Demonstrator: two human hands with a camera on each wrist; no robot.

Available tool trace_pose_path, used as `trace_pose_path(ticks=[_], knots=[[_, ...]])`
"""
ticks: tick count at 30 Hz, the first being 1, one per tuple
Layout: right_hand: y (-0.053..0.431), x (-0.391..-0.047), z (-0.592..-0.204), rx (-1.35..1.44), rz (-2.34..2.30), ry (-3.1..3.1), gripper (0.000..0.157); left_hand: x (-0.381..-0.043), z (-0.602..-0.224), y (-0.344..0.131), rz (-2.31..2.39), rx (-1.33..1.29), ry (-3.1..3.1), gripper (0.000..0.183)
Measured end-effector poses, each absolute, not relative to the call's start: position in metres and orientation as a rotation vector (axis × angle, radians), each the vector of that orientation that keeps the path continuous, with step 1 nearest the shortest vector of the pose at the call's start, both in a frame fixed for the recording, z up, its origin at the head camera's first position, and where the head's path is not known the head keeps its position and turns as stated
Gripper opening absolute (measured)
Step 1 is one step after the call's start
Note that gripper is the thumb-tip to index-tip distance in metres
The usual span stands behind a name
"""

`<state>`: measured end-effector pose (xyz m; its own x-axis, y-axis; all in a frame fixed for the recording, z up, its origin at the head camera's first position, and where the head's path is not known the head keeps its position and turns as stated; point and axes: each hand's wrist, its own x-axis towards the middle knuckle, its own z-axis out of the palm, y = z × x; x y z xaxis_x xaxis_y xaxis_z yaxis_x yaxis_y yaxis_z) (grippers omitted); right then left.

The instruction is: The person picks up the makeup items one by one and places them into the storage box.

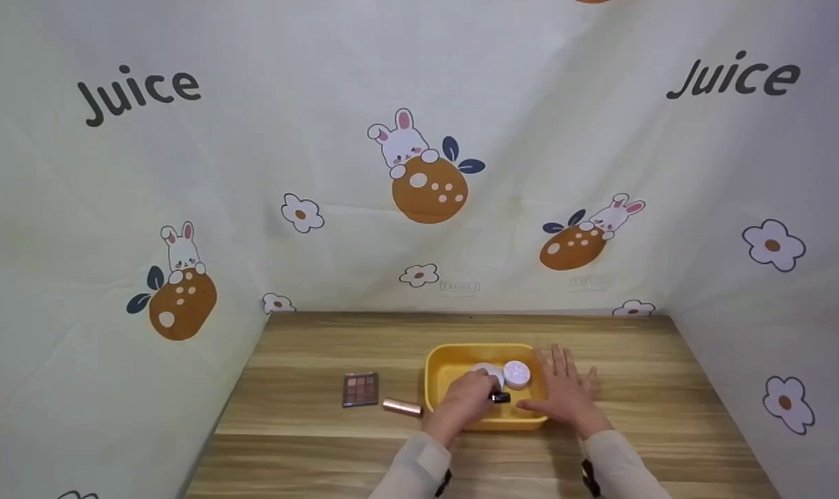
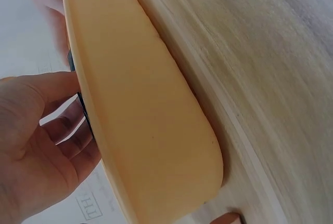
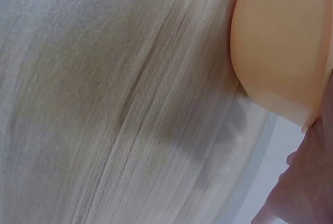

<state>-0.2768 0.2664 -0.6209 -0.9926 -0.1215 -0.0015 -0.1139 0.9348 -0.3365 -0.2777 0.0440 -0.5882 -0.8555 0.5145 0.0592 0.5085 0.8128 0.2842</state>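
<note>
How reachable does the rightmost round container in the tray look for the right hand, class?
Probably yes: the right hand is spread over the rim of the yellow tray, near that round container, with nothing visible between them.

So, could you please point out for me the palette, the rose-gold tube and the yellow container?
Palette (image 1: 360,389): head view, middle of its upper face.
Rose-gold tube (image 1: 402,407): head view, middle of its length.
Yellow container (image 2: 140,99): left wrist view, middle of its outer wall.

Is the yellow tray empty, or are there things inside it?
Not empty: the head view shows a round pale container inside the yellow tray.
</note>
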Motion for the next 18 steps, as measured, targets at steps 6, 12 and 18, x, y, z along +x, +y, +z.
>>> trace_pose_path(ticks=[6, 12, 18], knots=[[0.265, -0.277, -0.621, -0.176, -0.523, 3.085, 0.119, -0.28, -0.598, 0.052, 0.436, 0.815, 2.954, 0.006], [0.265, -0.278, -0.622, -0.175, -0.552, 3.065, 0.119, -0.281, -0.605, 0.055, 0.365, 0.815, 2.964, 0.005], [0.266, -0.277, -0.623, -0.172, -0.548, 3.061, 0.119, -0.282, -0.609, 0.055, 0.296, 0.823, 2.95, 0.005]])
